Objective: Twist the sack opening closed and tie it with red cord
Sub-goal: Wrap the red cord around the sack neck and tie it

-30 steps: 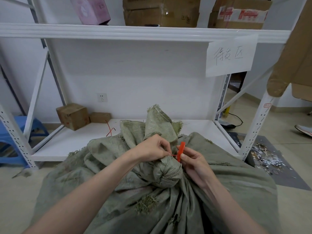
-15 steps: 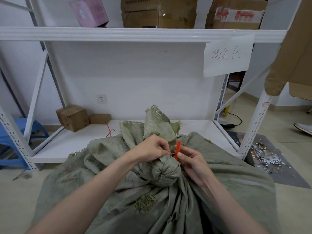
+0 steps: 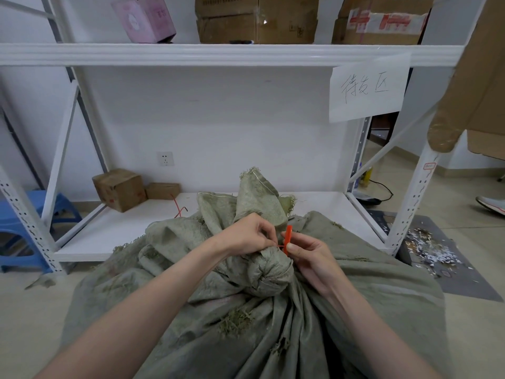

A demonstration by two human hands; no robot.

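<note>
Sack: a big grey-green woven sack [image 3: 273, 324] stands on the floor in front of a white shelf rack [image 3: 218, 54]; its neck is twisted into a thick knot-like bunch.
Red cord: a red cord [image 3: 287, 239] stands upright just beside the bunch, with a thin red strand going left.
Left hand: the left hand [image 3: 246, 233] pinches the thin strand on top of the bunch.
Right hand: the right hand [image 3: 308, 254] grips the red piece between thumb and fingers.
Other cord: one more red cord [image 3: 179, 207] lies on the lower shelf, near two cardboard boxes [image 3: 120, 188].
</note>
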